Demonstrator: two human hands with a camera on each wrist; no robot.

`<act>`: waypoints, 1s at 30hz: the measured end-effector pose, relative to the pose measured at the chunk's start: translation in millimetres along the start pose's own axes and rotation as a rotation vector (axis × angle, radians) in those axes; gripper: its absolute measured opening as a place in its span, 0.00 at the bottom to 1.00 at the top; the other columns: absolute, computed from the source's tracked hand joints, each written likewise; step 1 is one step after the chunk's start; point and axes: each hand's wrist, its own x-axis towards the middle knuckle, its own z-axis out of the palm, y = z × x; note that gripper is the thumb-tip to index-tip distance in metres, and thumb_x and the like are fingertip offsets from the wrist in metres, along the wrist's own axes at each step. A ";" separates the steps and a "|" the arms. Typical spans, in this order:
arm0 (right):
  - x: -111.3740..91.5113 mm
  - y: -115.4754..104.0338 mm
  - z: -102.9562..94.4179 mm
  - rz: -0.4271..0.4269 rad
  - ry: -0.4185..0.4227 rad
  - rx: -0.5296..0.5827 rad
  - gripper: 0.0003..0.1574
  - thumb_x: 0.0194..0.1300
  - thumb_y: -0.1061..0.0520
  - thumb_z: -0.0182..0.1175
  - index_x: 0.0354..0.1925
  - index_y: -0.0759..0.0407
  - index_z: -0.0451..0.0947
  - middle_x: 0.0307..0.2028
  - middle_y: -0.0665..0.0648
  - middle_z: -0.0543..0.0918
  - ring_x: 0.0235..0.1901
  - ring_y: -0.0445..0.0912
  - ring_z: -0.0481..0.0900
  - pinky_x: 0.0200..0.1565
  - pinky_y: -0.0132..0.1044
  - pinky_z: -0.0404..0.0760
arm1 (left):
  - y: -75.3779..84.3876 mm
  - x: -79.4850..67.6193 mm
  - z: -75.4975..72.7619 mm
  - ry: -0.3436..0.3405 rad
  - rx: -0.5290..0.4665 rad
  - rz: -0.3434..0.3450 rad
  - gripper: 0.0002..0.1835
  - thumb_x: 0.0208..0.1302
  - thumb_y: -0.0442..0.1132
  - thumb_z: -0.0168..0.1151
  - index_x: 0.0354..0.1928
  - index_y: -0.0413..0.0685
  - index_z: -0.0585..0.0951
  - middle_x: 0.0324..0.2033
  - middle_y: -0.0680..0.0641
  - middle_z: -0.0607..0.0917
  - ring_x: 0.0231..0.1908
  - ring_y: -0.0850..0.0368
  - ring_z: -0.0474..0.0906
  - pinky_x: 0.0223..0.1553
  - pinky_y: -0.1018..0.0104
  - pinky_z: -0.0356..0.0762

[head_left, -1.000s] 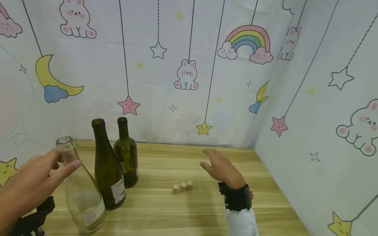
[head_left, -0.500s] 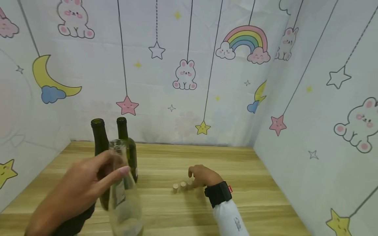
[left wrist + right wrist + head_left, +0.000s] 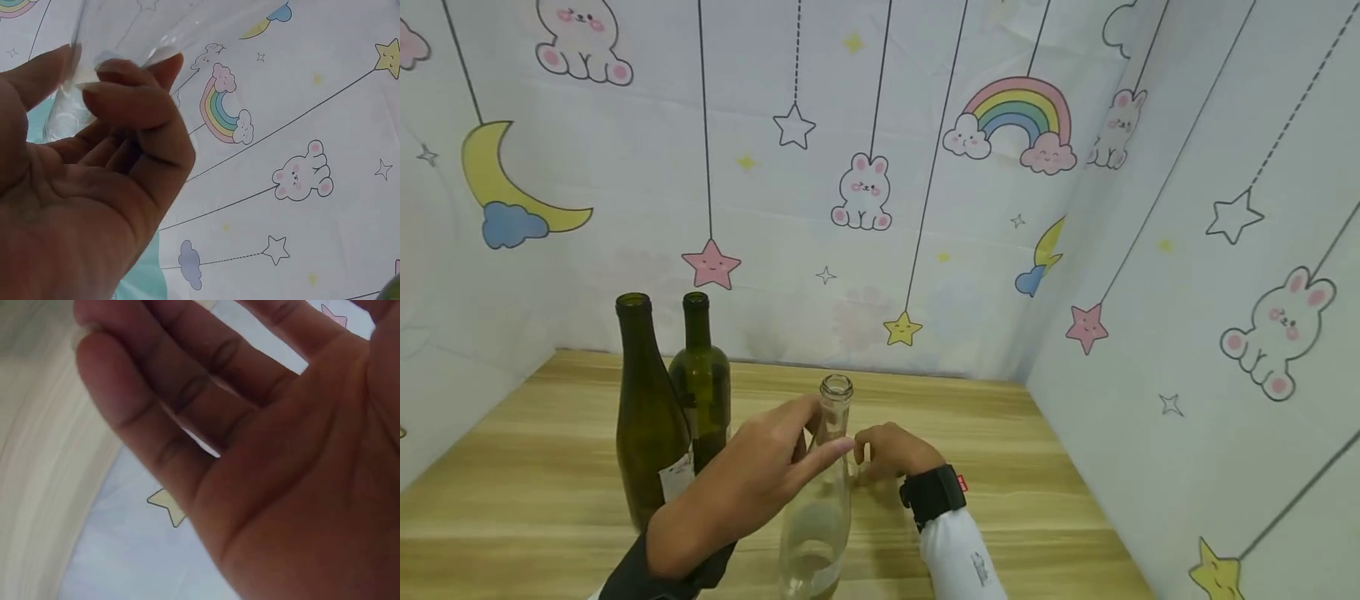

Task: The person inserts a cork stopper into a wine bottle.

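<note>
My left hand (image 3: 748, 471) grips the neck of a clear glass bottle (image 3: 814, 533), thumb in front and fingers behind. The bottle leans slightly, its open mouth uppermost; in the left wrist view the clear glass (image 3: 106, 37) passes between the thumb and fingers. Just right of the bottle neck, my right hand (image 3: 898, 450) reaches low over the table with fingers bent downward, where the small corks stood. Bottle and hands mostly hide the corks, and I cannot tell whether the right fingertips pinch one. In the right wrist view the fingers (image 3: 125, 387) are gently bent.
Two green wine bottles stand upright on the left: a taller one (image 3: 647, 433) with a torn white label and a shorter one (image 3: 703, 375) behind it. The wooden table (image 3: 992, 467) meets patterned wall cloth (image 3: 790, 317) at the back and right.
My left hand has carried the clear bottle rightward from beside the green bottles to the corks. My right hand has come down and left to the corks, its fingers bending.
</note>
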 end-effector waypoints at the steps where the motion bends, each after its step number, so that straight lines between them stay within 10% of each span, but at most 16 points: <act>1: -0.8 -0.1 -2.1 -0.008 0.014 -0.010 0.07 0.61 0.61 0.70 0.38 0.54 0.81 0.23 0.49 0.78 0.19 0.41 0.71 0.22 0.33 0.71 | -0.8 -0.2 -0.3 -0.012 -0.009 -0.013 0.12 0.70 0.54 0.59 0.38 0.56 0.74 0.23 0.59 0.73 0.20 0.69 0.68 0.20 0.73 0.72; 6: -35.0 -19.4 -42.0 -0.180 0.399 0.018 0.05 0.66 0.61 0.66 0.41 0.59 0.81 0.30 0.53 0.81 0.26 0.42 0.76 0.28 0.36 0.77 | -2.9 -1.8 -7.5 -0.150 -0.053 -0.090 0.22 0.66 0.64 0.55 0.48 0.56 0.75 0.24 0.57 0.73 0.20 0.66 0.69 0.21 0.71 0.72; 10: -81.8 -62.2 -82.3 -0.489 0.898 0.188 0.10 0.70 0.62 0.61 0.48 0.65 0.80 0.34 0.57 0.81 0.32 0.45 0.78 0.35 0.37 0.80 | -5.2 -2.5 -19.3 -0.213 -0.025 -0.125 0.30 0.62 0.68 0.56 0.57 0.56 0.74 0.32 0.58 0.78 0.24 0.65 0.72 0.23 0.71 0.74; 12: -99.7 -86.5 -95.1 -0.678 0.982 0.308 0.14 0.72 0.60 0.59 0.50 0.70 0.77 0.39 0.63 0.81 0.37 0.50 0.79 0.42 0.36 0.82 | -7.3 -2.7 -25.2 -0.210 -0.015 -0.129 0.32 0.62 0.67 0.58 0.60 0.57 0.74 0.40 0.58 0.80 0.27 0.64 0.73 0.25 0.70 0.75; 17: -116.7 -128.3 -110.8 -0.962 0.877 0.428 0.22 0.75 0.55 0.55 0.48 0.77 0.74 0.42 0.70 0.82 0.41 0.54 0.82 0.50 0.32 0.83 | -13.3 -3.6 -33.8 -0.212 -0.060 -0.094 0.35 0.60 0.66 0.61 0.64 0.57 0.71 0.52 0.56 0.80 0.32 0.62 0.75 0.27 0.69 0.78; 25: -114.8 -134.9 -114.3 -0.864 0.870 0.266 0.12 0.66 0.66 0.60 0.48 0.71 0.80 0.39 0.62 0.85 0.37 0.49 0.83 0.41 0.41 0.86 | -17.0 -2.6 -26.3 -0.312 -0.115 -0.066 0.33 0.61 0.65 0.62 0.63 0.57 0.70 0.53 0.56 0.78 0.35 0.60 0.76 0.29 0.68 0.78; 30: -111.4 -135.5 -112.0 -0.833 0.674 0.426 0.12 0.68 0.68 0.58 0.50 0.70 0.76 0.41 0.64 0.84 0.38 0.50 0.84 0.43 0.39 0.87 | -20.6 -0.6 -22.7 -0.381 -0.108 -0.038 0.26 0.65 0.59 0.63 0.57 0.53 0.73 0.48 0.52 0.81 0.31 0.63 0.76 0.29 0.69 0.78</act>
